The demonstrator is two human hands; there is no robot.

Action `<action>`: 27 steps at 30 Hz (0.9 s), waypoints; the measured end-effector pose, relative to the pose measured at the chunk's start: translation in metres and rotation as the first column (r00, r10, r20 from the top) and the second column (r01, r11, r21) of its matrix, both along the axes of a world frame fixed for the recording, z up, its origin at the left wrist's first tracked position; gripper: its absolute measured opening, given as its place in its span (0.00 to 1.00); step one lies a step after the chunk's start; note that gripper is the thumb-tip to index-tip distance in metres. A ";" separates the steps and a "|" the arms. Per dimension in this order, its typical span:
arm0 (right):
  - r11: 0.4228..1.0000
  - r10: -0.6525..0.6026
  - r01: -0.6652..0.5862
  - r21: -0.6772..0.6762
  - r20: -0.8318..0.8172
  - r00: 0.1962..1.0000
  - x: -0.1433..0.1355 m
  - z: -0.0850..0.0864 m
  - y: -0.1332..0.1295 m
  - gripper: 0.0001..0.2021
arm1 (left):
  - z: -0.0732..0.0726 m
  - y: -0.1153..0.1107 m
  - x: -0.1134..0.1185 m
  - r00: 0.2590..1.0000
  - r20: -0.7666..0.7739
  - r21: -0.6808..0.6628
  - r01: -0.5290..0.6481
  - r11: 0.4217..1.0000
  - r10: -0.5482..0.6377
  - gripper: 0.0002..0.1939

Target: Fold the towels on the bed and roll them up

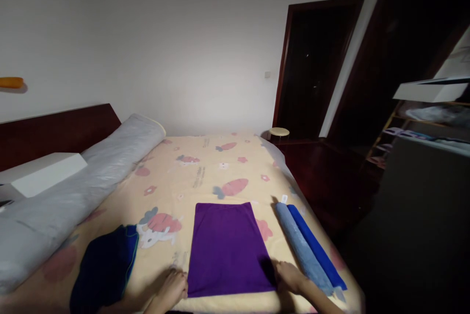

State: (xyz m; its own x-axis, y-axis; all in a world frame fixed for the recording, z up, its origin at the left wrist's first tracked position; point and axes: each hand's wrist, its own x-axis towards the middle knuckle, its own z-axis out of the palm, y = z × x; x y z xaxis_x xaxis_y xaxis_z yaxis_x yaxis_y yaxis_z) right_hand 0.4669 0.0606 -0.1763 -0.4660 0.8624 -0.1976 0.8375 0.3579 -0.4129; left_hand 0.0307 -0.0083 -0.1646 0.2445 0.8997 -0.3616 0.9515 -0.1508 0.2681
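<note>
A purple cloth lies flat on the patterned bed sheet, its near edge toward me. At its near left corner my left hand is closed, fingers pinching the cloth's edge. My right hand is likewise closed at the near right corner, and its fingertips are partly in shadow. To the right lie two rolled cloths side by side, one grey-blue and one bright blue. A crumpled dark blue cloth with a thin green seam rests on the left.
A long grey roll runs along the headboard, with a white box on it. Beyond the bed's right edge are a round stool, a dark door, a shelf rack and a dark cabinet.
</note>
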 end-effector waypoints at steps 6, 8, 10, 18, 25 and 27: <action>0.995 -0.016 0.016 0.099 -0.005 1.000 -0.050 0.001 0.007 0.20 | -0.007 0.022 0.048 0.998 -0.036 0.204 0.051 0.978 -0.044 0.23; 0.993 -0.012 0.016 0.117 -0.034 0.999 -0.080 -0.004 0.003 0.23 | -0.019 0.033 0.074 0.998 -0.032 0.241 0.056 0.969 -0.050 0.26; 0.995 0.007 0.000 0.098 -0.071 0.997 -0.111 -0.014 -0.004 0.29 | -0.039 0.040 0.101 0.999 -0.028 0.266 0.047 0.963 -0.042 0.31; 0.998 -0.012 0.022 0.052 -0.199 0.980 -0.145 -0.072 -0.026 0.30 | -0.109 0.025 0.139 0.990 -0.057 0.284 -0.107 0.953 0.128 0.32; 0.939 -0.201 0.230 0.254 -0.138 0.970 -0.066 -0.113 -0.034 0.29 | -0.129 -0.001 0.062 0.926 -0.168 0.500 -0.216 0.839 0.339 0.34; 0.907 -0.227 0.256 0.335 -0.124 0.966 -0.047 -0.132 -0.036 0.29 | -0.143 -0.006 0.044 0.930 -0.157 0.605 -0.175 0.777 0.332 0.34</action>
State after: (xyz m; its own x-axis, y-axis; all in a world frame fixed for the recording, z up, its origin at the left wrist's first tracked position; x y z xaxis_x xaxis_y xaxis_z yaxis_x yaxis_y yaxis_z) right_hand 0.4198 0.0241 -0.3080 -0.2363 0.9581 0.1621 0.8855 0.2810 -0.3701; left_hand 0.0748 -0.0138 -0.3076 -0.0470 0.9735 0.2239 0.9980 0.0553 -0.0312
